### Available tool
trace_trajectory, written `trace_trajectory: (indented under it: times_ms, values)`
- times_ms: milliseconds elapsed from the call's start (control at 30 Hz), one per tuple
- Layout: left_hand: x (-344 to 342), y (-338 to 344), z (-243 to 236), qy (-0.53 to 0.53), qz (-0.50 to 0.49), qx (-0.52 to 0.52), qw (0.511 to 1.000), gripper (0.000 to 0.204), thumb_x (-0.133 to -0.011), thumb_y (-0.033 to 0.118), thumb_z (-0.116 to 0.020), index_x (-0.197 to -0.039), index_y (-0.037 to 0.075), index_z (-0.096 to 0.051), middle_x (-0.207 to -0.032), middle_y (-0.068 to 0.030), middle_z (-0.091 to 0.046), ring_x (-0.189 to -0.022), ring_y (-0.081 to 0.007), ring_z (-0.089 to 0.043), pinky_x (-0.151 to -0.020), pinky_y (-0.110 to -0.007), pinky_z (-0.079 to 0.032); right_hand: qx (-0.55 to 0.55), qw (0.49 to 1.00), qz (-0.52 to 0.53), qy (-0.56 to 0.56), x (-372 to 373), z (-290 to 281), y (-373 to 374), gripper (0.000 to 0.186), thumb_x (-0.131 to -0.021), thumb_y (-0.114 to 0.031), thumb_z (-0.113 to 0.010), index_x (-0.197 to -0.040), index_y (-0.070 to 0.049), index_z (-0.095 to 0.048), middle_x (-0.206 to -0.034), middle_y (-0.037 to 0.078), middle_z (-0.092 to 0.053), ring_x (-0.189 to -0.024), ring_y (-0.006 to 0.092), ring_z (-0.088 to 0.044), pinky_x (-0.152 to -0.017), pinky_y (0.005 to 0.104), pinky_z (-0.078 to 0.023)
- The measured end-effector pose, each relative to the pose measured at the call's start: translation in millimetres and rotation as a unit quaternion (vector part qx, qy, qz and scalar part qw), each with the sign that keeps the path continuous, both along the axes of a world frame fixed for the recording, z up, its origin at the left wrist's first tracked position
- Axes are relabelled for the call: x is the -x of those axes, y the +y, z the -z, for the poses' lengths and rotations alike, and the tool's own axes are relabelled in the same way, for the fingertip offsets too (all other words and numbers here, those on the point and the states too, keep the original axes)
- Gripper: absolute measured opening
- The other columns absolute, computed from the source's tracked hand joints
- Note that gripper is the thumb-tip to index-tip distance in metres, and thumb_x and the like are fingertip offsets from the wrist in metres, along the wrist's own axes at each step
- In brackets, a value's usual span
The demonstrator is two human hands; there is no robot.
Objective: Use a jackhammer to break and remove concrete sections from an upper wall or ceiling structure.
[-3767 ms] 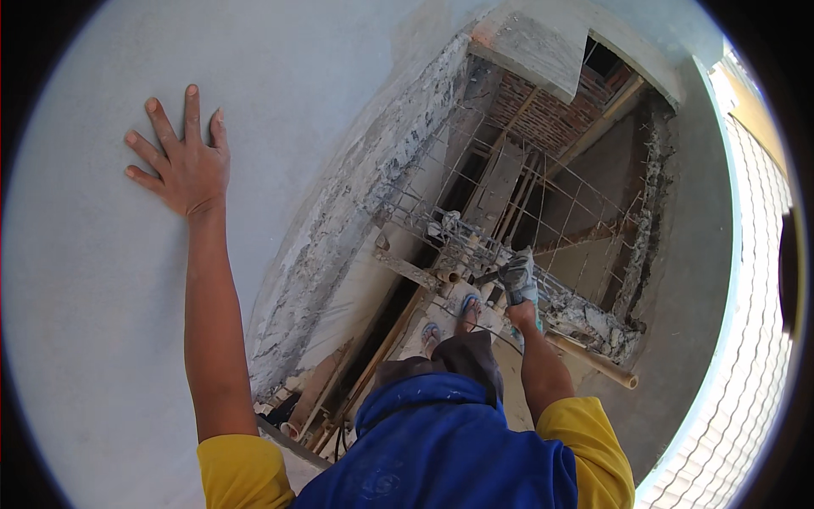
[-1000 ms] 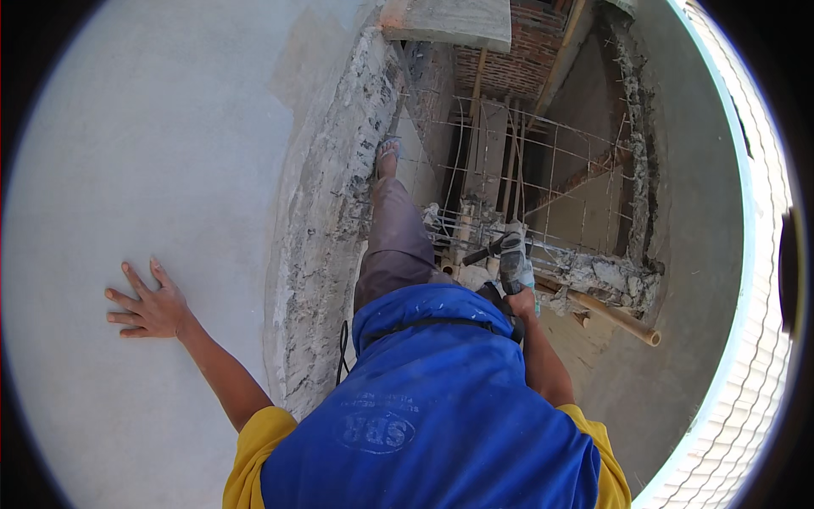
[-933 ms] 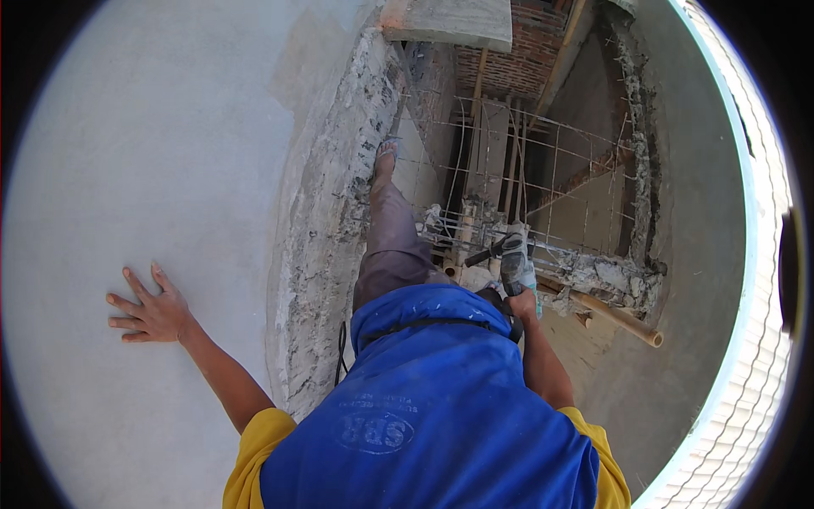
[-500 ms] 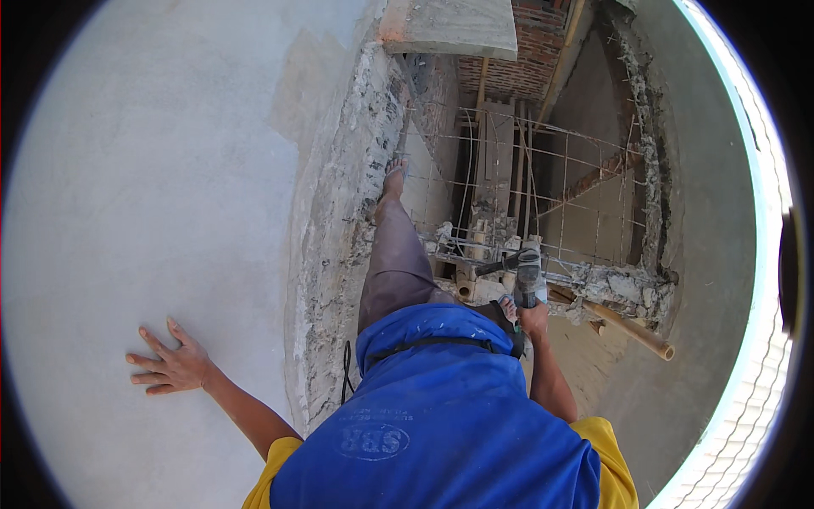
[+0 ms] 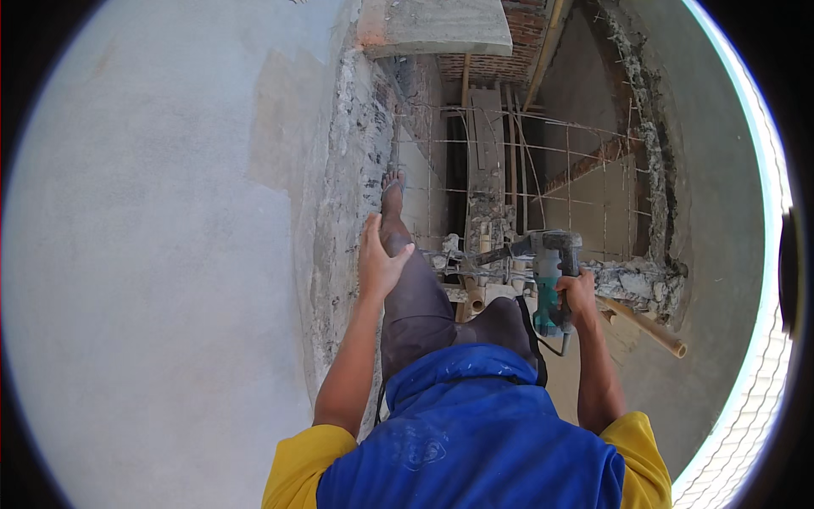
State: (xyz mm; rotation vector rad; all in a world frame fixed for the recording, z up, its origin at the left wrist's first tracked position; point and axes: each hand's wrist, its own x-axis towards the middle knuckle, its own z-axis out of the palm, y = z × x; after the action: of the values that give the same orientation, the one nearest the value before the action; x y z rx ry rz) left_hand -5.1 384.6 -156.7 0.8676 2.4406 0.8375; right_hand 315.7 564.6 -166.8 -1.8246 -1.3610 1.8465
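Observation:
A green and grey rotary hammer (image 5: 548, 284) is in my right hand (image 5: 578, 293), whose fingers are wrapped round its rear handle. The tool's black side handle (image 5: 502, 253) sticks out to the left, and a cord hangs below its body. My left hand (image 5: 381, 265) is empty, held over my left leg with the thumb and fingers apart. My bare left foot (image 5: 392, 182) rests by the chipped concrete edge (image 5: 339, 195). The tip of the hammer is hidden from me.
A wide opening crossed by thin rebar (image 5: 543, 199) lies ahead. Broken concrete (image 5: 632, 284) borders its near side, where a bamboo pole (image 5: 649, 329) juts out. A smooth grey plastered surface (image 5: 153, 254) fills the left. At the far end are a concrete slab (image 5: 441, 25) and brickwork (image 5: 487, 72).
My left hand has come off the grey surface and moved right, over my leg. My right hand has brought the hammer up and turned it, so its green side shows.

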Motion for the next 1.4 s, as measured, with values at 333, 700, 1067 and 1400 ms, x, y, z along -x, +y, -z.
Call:
trace_trajectory:
  times_ms: [333,700,1067,1400]
  values:
    - [-3.9,116.1,178.6,-0.055,0.451,0.305,0.837,0.072,-0.062,0.038,-0.082,-0.115,-0.005,-0.057,-0.128,-0.023,-0.052,-0.122,-0.0321,-0.049,-0.102,-0.046,-0.038,0.017,0.998,-0.009,0.067,35.2,-62.1,-26.8,0.037,-0.055,-0.002,-0.06,-0.091,0.006,-0.057,-0.058,0.003,-0.052,-0.048,0.0112,-0.049,-0.046,0.0247,-0.039]
    - [43.8,147.7,154.9,-0.006,0.306,0.425,0.852,0.041,-0.069,0.042,-0.071,-0.093,0.009,-0.069,-0.088,-0.0169,-0.068,-0.083,-0.0342,-0.066,-0.075,-0.044,-0.051,0.055,0.976,0.128,0.169,33.0,66.7,-21.0,0.046,-0.059,-0.003,-0.056,-0.104,0.007,-0.053,-0.057,0.007,-0.053,-0.046,0.0156,-0.051,-0.047,0.0274,-0.042]
    - [129.5,133.4,202.0,0.128,0.256,0.487,0.825,0.032,-0.071,0.029,-0.069,-0.099,0.013,-0.068,-0.09,-0.0164,-0.068,-0.085,-0.035,-0.065,-0.073,-0.047,-0.052,0.112,0.943,0.261,0.172,130.1,228.3,-84.8,0.018,-0.074,0.005,-0.064,-0.091,0.004,-0.058,-0.069,0.006,-0.058,-0.051,0.0129,-0.053,-0.05,0.0278,-0.042]
    - [164.7,131.5,235.0,0.116,0.178,0.516,0.83,0.033,-0.071,0.032,-0.069,-0.099,0.014,-0.068,-0.089,-0.0154,-0.068,-0.084,-0.0359,-0.065,-0.073,-0.046,-0.051,0.111,0.959,0.178,0.191,163.1,264.1,-39.4,0.018,-0.073,0.005,-0.062,-0.09,0.003,-0.058,-0.073,0.006,-0.058,-0.052,0.012,-0.053,-0.048,0.0258,-0.042]
